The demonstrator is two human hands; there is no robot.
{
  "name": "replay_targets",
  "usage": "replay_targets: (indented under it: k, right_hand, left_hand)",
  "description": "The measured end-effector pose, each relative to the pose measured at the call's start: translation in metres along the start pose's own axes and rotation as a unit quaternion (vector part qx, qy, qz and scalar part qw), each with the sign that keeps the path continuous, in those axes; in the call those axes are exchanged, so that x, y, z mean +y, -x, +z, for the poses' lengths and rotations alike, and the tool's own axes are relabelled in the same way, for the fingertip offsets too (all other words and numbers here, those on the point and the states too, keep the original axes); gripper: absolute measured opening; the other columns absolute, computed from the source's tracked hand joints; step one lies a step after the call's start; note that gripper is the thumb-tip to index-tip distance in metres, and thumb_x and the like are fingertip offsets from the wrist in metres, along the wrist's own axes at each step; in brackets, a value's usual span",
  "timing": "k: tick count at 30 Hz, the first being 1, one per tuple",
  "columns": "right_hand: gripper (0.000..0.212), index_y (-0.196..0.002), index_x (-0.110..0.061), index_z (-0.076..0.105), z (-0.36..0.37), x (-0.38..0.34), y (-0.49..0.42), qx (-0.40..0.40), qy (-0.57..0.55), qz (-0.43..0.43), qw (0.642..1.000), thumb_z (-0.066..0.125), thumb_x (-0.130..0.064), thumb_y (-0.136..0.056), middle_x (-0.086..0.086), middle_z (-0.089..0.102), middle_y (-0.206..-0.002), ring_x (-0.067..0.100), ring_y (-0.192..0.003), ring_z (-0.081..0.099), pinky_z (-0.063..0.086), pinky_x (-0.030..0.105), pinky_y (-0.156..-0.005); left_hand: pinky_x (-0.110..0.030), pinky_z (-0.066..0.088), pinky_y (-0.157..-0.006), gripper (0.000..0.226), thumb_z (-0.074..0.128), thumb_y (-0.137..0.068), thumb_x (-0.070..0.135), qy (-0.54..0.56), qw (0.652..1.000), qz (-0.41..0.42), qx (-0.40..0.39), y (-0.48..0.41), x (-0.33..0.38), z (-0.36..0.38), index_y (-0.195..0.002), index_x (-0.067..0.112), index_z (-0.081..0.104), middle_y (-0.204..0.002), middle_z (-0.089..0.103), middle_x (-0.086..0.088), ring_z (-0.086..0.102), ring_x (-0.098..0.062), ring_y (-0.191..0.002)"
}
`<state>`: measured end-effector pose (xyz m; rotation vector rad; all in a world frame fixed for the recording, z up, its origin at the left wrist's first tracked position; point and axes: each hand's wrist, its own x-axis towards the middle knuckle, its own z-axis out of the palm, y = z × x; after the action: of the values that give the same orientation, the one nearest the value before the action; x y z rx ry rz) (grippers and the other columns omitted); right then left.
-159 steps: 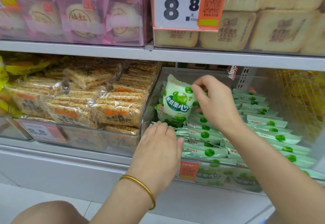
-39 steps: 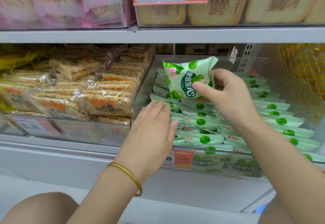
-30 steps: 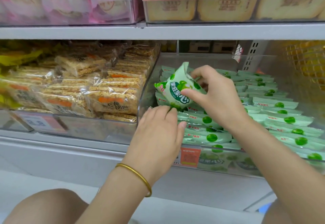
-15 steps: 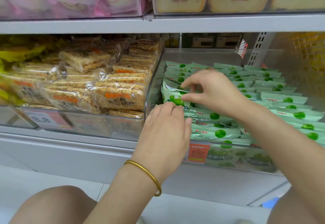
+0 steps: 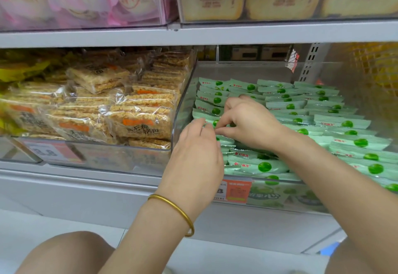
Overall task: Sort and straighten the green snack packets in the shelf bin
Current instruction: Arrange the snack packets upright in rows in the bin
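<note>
Packet (image 5: 207,117): raised earlier, now lowered into bin (image 5: 183,106) row. Right hand (image 5: 247,123) pinches it; left hand (image 5: 193,151), fingers straight, rests on front packets (image 5: 256,166).

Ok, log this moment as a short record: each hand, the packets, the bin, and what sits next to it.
left hand: fingers straight, tips on the packets at the bin's front left; gold bangle on the wrist
right hand: fingers curled, seems to pinch a packet in the left row
packets: green, in overlapping rows
bin: clear, with an orange tag on the front
beside it, left: rice cakes in another clear bin
</note>
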<state>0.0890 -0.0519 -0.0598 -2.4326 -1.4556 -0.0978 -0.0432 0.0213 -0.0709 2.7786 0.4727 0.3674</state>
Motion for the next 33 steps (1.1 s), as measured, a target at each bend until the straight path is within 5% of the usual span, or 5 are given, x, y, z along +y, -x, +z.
replay_targets:
  k: [5, 15, 20, 24, 33]
  right_hand:
    - [0.014, -0.095, -0.019, 0.075, -0.026, 0.013, 0.004, 0.089, -0.134, 0.085, 0.983, 0.065, -0.025, -0.088, -0.009, 0.064, -0.089, 0.009, -0.089, 0.059, 0.046, 0.025, -0.082]
    - [0.007, -0.086, -0.029, 0.068, -0.014, 0.000, -0.020, 0.004, -0.003, 0.064, 0.998, 0.071, -0.032, -0.081, -0.014, 0.045, -0.072, 0.015, -0.085, 0.051, 0.043, 0.030, -0.068]
    - [0.025, -0.097, -0.026, 0.059, -0.008, -0.001, -0.024, -0.020, 0.025, 0.061, 0.998, 0.073, -0.031, -0.078, -0.008, 0.045, -0.080, 0.017, -0.083, 0.045, 0.034, 0.028, -0.063]
    - [0.019, -0.082, -0.024, 0.052, -0.006, -0.004, -0.024, -0.020, 0.034, 0.054, 0.998, 0.071, -0.023, -0.080, -0.005, 0.050, -0.084, 0.019, -0.083, 0.048, 0.034, 0.028, -0.062]
    - [0.016, -0.076, -0.025, 0.052, -0.004, 0.003, -0.026, 0.017, -0.032, 0.074, 0.997, 0.064, -0.023, -0.085, -0.010, 0.050, -0.071, 0.018, -0.078, 0.052, 0.036, 0.027, -0.061]
  left_hand:
    - [-0.028, 0.008, -0.116, 0.055, 0.022, -0.101, 0.037, -0.061, 0.997, 0.005, -0.042, -0.011, 0.001, 0.005, -0.146, 0.006, 0.022, -0.155, 0.017, -0.007, 0.011, -0.018, -0.144]
    - [-0.030, 0.011, -0.115, 0.064, 0.003, -0.094, 0.046, -0.113, 0.992, 0.024, -0.046, -0.011, -0.001, 0.012, -0.132, 0.012, 0.041, -0.141, 0.040, -0.005, 0.031, -0.019, -0.134]
    - [-0.031, 0.011, -0.116, 0.095, -0.017, -0.070, 0.052, -0.110, 0.993, 0.035, -0.019, -0.011, -0.003, 0.015, -0.139, 0.012, 0.035, -0.147, 0.035, -0.006, 0.027, -0.019, -0.138]
    - [-0.032, 0.009, -0.116, 0.072, -0.001, -0.090, 0.049, -0.098, 0.994, 0.025, -0.029, -0.013, -0.002, 0.016, -0.141, 0.011, 0.033, -0.149, 0.032, -0.007, 0.023, -0.019, -0.140]
    - [-0.032, 0.014, -0.114, 0.083, -0.012, -0.078, 0.051, -0.097, 0.994, 0.043, 0.009, -0.016, -0.004, 0.021, -0.130, 0.018, 0.043, -0.139, 0.044, 0.000, 0.029, -0.017, -0.136]
